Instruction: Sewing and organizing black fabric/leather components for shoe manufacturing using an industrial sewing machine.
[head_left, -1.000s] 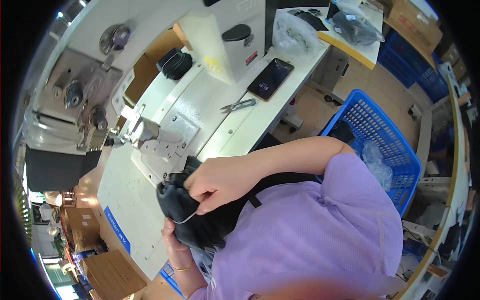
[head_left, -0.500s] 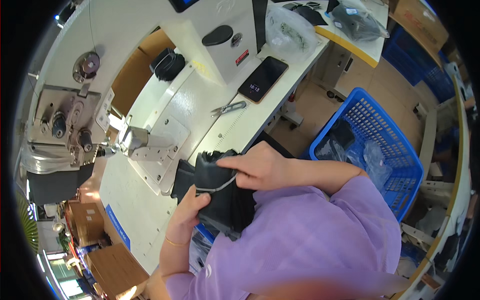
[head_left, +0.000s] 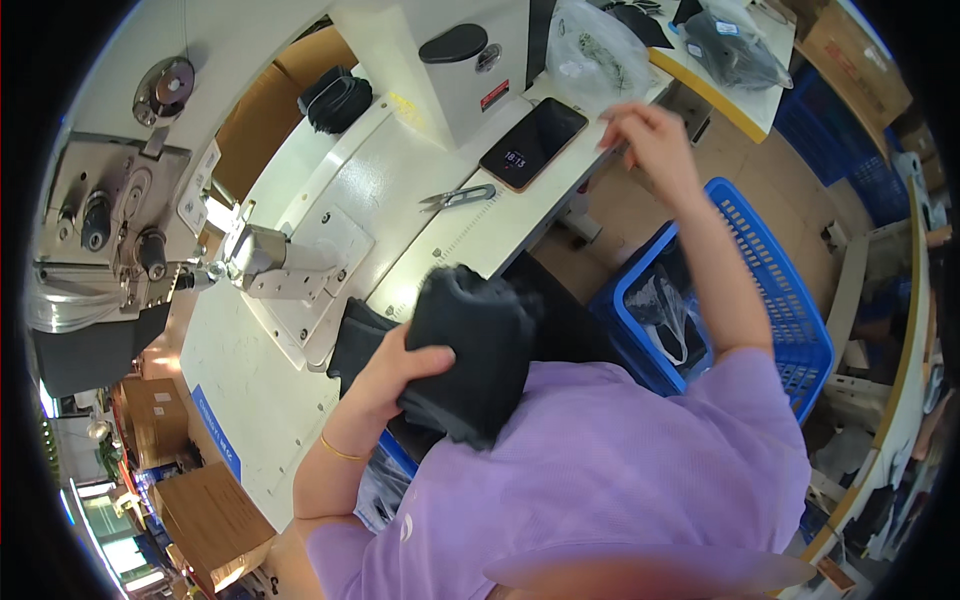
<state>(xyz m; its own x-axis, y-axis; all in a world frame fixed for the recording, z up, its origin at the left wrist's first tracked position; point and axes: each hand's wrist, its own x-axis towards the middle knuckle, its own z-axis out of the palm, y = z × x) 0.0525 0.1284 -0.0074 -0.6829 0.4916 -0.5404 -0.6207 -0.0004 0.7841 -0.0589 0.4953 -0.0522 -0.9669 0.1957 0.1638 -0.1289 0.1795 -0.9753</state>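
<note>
A thick bundle of black fabric pieces (head_left: 475, 350) is in my left hand (head_left: 400, 370), its thumb across the top face and the fingers hidden underneath. Another dark fabric piece (head_left: 357, 335) lies on the table edge beside that hand. My right hand (head_left: 650, 145) is raised off to the right, past the phone and above the floor by the table. Its fingers are bent and somewhat apart, slightly blurred, with nothing visible in them. A pale loop (head_left: 678, 345) shows among the contents of the blue basket (head_left: 765, 270) under my right forearm.
A sewing machine (head_left: 250, 265) stands at the left on the white table (head_left: 420, 270). Thread snips (head_left: 460, 197) and a phone (head_left: 535, 143) lie near its right edge. A black roll (head_left: 335, 100) sits behind the machine arm. Clear plastic bags (head_left: 595, 55) lie at the back.
My right hand has left the bundle and swung out to the right. The pale band across the fabric is gone from it. My left hand keeps the bundle, now turned more upright.
</note>
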